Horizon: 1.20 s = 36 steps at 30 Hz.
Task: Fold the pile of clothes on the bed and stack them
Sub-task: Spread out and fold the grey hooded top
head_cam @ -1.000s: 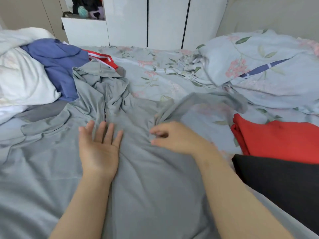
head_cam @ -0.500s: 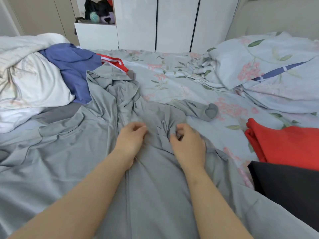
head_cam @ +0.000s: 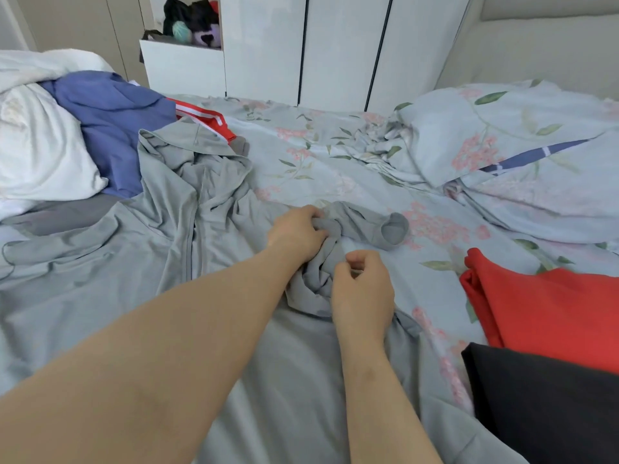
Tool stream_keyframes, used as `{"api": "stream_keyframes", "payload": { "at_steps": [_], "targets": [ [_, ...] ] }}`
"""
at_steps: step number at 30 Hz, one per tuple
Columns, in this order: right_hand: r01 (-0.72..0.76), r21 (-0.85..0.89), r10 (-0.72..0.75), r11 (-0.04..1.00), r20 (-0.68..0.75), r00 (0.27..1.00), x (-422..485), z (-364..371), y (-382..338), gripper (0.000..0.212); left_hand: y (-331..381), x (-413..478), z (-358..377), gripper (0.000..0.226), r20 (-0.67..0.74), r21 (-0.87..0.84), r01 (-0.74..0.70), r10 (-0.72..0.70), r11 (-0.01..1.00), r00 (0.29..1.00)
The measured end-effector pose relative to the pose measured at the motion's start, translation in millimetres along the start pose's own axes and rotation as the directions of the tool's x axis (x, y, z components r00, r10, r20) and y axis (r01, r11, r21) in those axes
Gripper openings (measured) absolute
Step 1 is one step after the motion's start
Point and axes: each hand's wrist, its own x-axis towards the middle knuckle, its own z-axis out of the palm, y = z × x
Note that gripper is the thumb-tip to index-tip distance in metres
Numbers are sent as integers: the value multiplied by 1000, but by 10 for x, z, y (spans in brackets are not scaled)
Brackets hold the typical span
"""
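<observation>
hoodie sleeve (head_cam: pixel 365 226) bunched, left hand (head_cam: pixel 294 232) fingers gripping it, right hand (head_cam: pixel 363 289) curled, hold unclear

thin grey hooded zip jacket (head_cam: pixel 160 256): soft matt knit cloth, smooth, drapes into tons of fine wrinkles
pale blue floral bedsheet (head_cam: pixel 335 169): woven cotton-ish cloth, matt, a bit creased
white bundled bedding (head_cam: pixel 43 155): matt cloth, upper part looks fuzzier
blue crumpled garment (head_cam: pixel 114 128): matt cloth, smooth-ish
folded red garment (head_cam: pixel 552 313): matt cloth, thicker looking, flat surface
folded black garment (head_cam: pixel 552 403): matt cloth, smooth, no sheen
tall white wardrobe doors (head_cam: pixel 341 45): hard smooth panels, pretty glossy, can't tell what they're made of
</observation>
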Motion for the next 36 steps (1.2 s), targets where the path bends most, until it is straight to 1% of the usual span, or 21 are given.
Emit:
{"api": "stream_keyframes", "payload": {
  "at_steps": [2,3,5,7,9,11,13,16,18,19,20,22,23,25,27,29,30,32,33,34,36],
  "targets": [
    [10,-28,-10,1000,-6,1000,-3,-8,-3,10,26,-53,-62,13,-87,-273,44,-70,961,994],
    [14,-37,-14,999,-8,1000,-8,-13,5,9,35,-87,-119,19,-93,-443,49,-101,895,991],
    [26,-36,-26,999,-4,1000,-32,-22,0,8,43,-192,-296,29,-93,-681,25,-121,732,988],
    [45,-48,-44,998,10,999,-58,-32,2,8,39,-346,-550,31,-95,-801,21,-162,598,982],
    [78,-76,-75,994,48,996,-102,-57,-13,8,-51,-555,-900,29,-84,-929,15,-251,369,964],
    [141,-129,-125,982,126,984,-161,-93,-13,12,-246,-839,-1261,17,-12,-999,4,-298,53,955],
    [239,-177,-201,955,207,957,-228,-144,-7,18,-545,-1171,-1519,15,61,-985,-3,-369,-170,927],
    [382,-349,-265,856,338,903,-346,-191,1,31,-942,-1593,-1656,18,216,-961,70,-567,-268,795],
    [435,-455,-268,778,386,883,-413,-207,12,35,-1055,-1735,-1662,8,299,-951,184,-577,-250,760],
    [451,-480,-274,753,395,877,-438,-213,12,35,-1073,-1756,-1672,7,318,-948,261,-543,-181,777],
    [461,-492,-278,739,401,873,-451,-216,11,36,-1090,-1752,-1678,20,337,-931,363,-480,-41,810],
    [442,-505,-256,742,396,882,-446,-216,-16,40,-1106,-1728,-1684,45,400,-778,526,-375,343,836],
    [421,-506,-246,753,378,893,-432,-208,-42,42,-1097,-1708,-1697,43,387,-673,546,-392,499,835],
    [347,-504,-211,791,308,928,-364,-176,-114,49,-1072,-1652,-1700,12,260,-521,529,-465,670,846],
    [270,-540,-151,797,255,955,-253,-132,-189,53,-1031,-1582,-1672,12,153,-517,478,-472,710,868],
    [271,-629,-131,729,261,957,-167,-76,-218,46,-1010,-1542,-1580,39,139,-476,461,-454,749,880],
    [289,-639,-136,713,278,951,-127,-46,-214,34,-1012,-1527,-1513,48,135,-367,452,-434,813,891],
    [300,-568,-149,766,298,943,-35,4,-221,17,-1043,-1491,-1392,29,89,-110,359,-350,927,932],
    [265,-499,-136,825,279,951,39,23,-222,19,-1042,-1465,-1367,17,36,-70,326,-324,943,945],
    [172,-384,-100,907,201,974,147,29,-235,21,-1074,-1423,-1350,18,-28,-119,299,-304,947,952],
    [-107,87,112,991,-63,992,416,-33,-307,23,-1084,-1381,-1384,24,-137,-500,238,-348,833,927]
  ]
}}
